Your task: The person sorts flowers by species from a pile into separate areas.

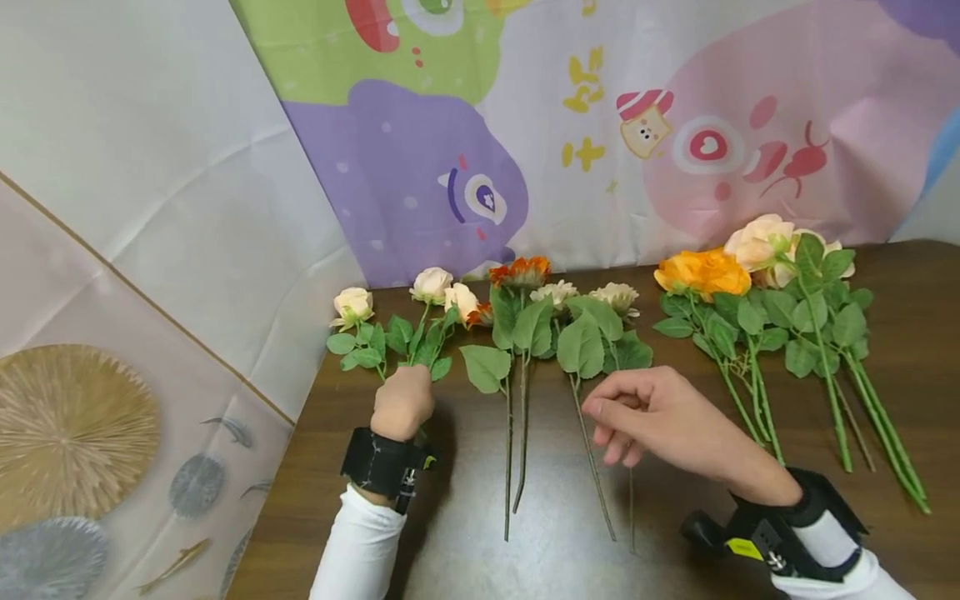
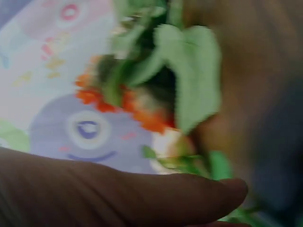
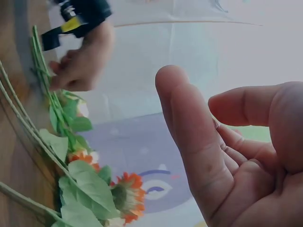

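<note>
My left hand [image 1: 403, 402] is curled at the stems of the cream roses [image 1: 432, 285] on the left of the table, pinching the stems. Its thumb [image 2: 189, 194] lies along green stems in the blurred left wrist view; the back of the hand hides the grip from the head view. My right hand [image 1: 660, 417] hovers over the stem of a cream daisy-like flower [image 1: 615, 297], fingers loosely bent. Thumb and forefinger [image 3: 191, 123] stand apart with nothing between them in the right wrist view. Orange daisy-like flowers [image 1: 522, 272] lie between the hands, stems toward me.
Right of my right hand lie a large orange rose [image 1: 702, 273] and pale peach roses [image 1: 761, 243] with long green stems. Behind the brown table [image 1: 465, 575] hangs a cartoon-print cloth [image 1: 600, 192]. A patterned wall panel [image 1: 187, 275] borders the left side.
</note>
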Action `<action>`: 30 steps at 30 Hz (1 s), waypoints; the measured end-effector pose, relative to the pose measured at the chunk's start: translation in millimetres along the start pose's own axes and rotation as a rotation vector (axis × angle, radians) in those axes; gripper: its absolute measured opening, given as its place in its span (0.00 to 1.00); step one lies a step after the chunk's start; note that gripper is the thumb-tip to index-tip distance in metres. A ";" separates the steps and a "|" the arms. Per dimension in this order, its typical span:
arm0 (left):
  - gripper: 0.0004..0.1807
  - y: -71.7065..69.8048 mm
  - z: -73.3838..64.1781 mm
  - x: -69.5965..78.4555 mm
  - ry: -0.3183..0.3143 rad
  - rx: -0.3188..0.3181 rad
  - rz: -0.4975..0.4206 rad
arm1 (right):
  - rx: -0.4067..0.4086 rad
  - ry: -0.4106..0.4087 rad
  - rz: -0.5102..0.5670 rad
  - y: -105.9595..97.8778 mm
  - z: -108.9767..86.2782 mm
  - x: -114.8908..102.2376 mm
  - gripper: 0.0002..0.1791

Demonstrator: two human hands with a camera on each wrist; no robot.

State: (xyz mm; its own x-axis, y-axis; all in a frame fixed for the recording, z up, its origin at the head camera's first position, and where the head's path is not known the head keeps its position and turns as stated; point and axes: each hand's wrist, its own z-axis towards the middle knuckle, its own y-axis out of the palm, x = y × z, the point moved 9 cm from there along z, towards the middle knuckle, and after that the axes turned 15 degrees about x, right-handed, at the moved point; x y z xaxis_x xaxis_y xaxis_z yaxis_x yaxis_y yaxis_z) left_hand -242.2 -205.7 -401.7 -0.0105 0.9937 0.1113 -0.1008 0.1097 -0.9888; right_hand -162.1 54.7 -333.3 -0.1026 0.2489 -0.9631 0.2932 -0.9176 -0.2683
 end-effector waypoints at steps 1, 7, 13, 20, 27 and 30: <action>0.12 5.1 1.6 -2.8 -0.007 -0.012 0.002 | 0.006 0.003 -0.006 -2.1 -0.2 -0.9 0.14; 0.10 18.5 8.4 -16.4 -0.048 -0.001 0.014 | 0.022 -0.013 -0.029 -8.5 -0.1 -3.8 0.13; 0.10 19.4 12.1 -24.0 -0.062 0.005 -0.018 | 0.026 -0.030 -0.031 -12.6 0.1 -3.4 0.12; 0.10 7.6 14.8 -27.9 -0.091 0.062 -0.126 | 0.050 -0.059 -0.030 -20.0 0.1 -5.5 0.11; 0.10 -2.5 17.1 -26.8 -0.071 0.069 -0.197 | 0.075 -0.071 -0.041 -27.2 -0.7 -7.3 0.11; 0.14 -10.4 17.5 -24.1 -0.039 0.102 -0.223 | 0.075 -0.076 -0.040 -27.7 -1.1 -7.8 0.11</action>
State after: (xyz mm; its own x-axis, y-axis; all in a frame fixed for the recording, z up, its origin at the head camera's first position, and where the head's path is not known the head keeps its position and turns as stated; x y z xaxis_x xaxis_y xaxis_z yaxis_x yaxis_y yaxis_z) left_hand -258.3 -231.1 -392.3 -0.0152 0.9434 0.3312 -0.2051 0.3212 -0.9245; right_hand -168.4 78.5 -318.4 -0.1852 0.2646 -0.9464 0.2161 -0.9285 -0.3019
